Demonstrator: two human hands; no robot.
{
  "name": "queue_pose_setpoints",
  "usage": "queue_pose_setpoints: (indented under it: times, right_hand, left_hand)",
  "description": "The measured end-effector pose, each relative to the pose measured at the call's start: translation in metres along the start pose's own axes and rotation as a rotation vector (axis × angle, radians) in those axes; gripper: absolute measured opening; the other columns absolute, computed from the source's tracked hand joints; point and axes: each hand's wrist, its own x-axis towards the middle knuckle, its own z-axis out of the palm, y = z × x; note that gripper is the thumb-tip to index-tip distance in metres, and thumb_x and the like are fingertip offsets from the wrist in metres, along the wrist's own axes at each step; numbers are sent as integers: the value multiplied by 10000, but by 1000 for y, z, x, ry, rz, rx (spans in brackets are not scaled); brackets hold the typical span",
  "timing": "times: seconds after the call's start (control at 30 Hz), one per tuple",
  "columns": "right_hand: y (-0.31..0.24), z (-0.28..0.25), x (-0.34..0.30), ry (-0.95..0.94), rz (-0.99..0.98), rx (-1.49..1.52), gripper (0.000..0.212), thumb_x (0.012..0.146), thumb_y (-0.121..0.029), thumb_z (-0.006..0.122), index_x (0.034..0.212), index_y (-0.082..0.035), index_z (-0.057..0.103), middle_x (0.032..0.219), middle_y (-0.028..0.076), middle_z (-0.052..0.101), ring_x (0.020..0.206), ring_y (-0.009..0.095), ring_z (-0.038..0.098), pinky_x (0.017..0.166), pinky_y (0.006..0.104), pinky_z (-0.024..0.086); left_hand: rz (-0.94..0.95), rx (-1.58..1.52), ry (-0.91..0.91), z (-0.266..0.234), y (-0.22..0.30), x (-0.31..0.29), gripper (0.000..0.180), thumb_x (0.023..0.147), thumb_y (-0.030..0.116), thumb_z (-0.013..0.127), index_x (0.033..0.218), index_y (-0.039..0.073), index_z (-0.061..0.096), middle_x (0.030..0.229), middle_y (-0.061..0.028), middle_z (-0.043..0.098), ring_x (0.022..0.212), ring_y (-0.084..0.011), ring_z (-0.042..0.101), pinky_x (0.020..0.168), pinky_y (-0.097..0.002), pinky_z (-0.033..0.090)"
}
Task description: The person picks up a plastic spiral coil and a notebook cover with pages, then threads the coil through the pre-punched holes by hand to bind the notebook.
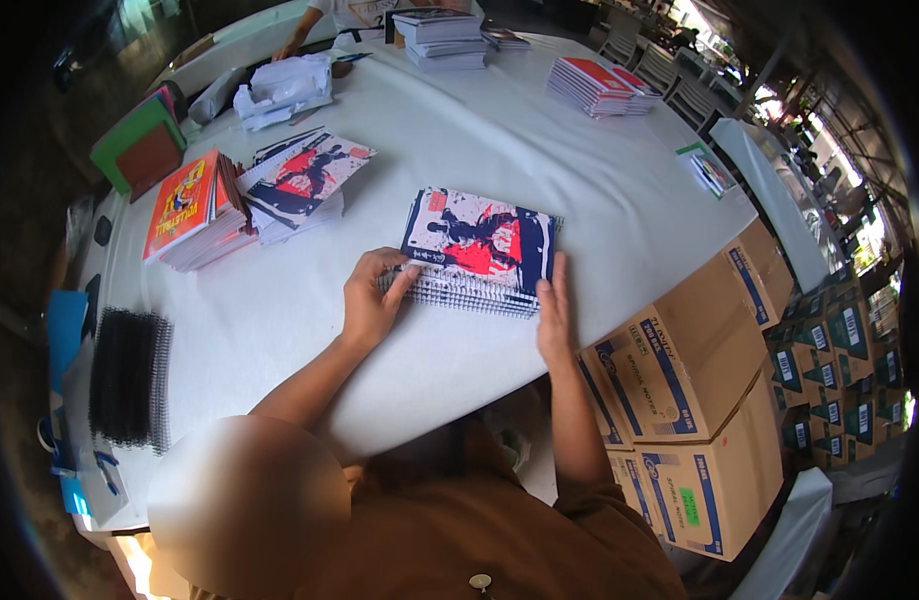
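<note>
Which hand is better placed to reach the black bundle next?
Probably the left hand: it's at the left of the notebook stack, nearer the black bundle; the right hand is on the stack's far side.

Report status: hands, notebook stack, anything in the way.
Left hand at near left corner of spiral notebook stack; right hand at its right edge. Stack between them, patterned cover up. Red-orange-covered pile off left, not in the way.

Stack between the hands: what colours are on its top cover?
The top cover is white, red and dark blue, splash-patterned; see the head view.
</note>
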Motion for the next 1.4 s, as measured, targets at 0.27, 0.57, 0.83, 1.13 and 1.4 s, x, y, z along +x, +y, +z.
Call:
queue_pose_setpoints:
  times: [0.27, 0.57, 0.83, 1.13, 1.4]
  right_hand:
    - [-25, 24, 0, 265, 216, -40, 543, 941, -292, 392, 1354, 31, 249, 1290, 254, 416, 1160, 313, 458, 969, 336, 326]
    - [-57, 25, -17, 646, -204, -206, 559, 898, -166, 437, 1347, 80, 212, 1406, 244, 239, 1328, 343, 194, 1072, 410, 160]
    - [-127, 98, -9, 265, -259, 416, 511, 843, -36, 488, 1312, 59, 311, 1333, 217, 384, 1275, 295, 334, 1041, 368, 245]
    - [-138, 134, -12, -113, 336, 1108, 590, 882, -158, 513, 1364, 17, 222, 1346, 197, 376, 1267, 259, 346, 1038, 409, 246]
    - [-172, 105, 22, -173, 125, 1082, 211, 822, -71, 604, 1014, 9, 565, 876, 28, 604, 774, 99, 571, 678, 234, 462]
  left_hand:
    - [-100, 105, 85, -13, -8, 15, 216, 853, 195, 610, 780, -6, 573, 756, -40, 590, 697, -98, 491, 642, -254, 413]
    - [-13, 1235, -242, -102, -75, 101, 238, 824, 109, 467, 1052, 76, 525, 884, -142, 620, 761, -315, 632, 625, -428, 507]
    - [301, 1154, -173, -121, -72, 84, 370, 820, 132, 492, 1180, 47, 468, 1146, -154, 542, 1038, -294, 542, 799, -382, 470]
    - [-57, 131, 210, -139, 37, 73, 276, 888, 261, 517, 851, -7, 572, 644, -66, 571, 551, -148, 493, 515, -309, 381]
    - [-170, -87, 428, -176, 93, -55, 659, 738, -36, 569, 1320, 17, 263, 1243, -102, 408, 1157, -177, 407, 997, -307, 293]
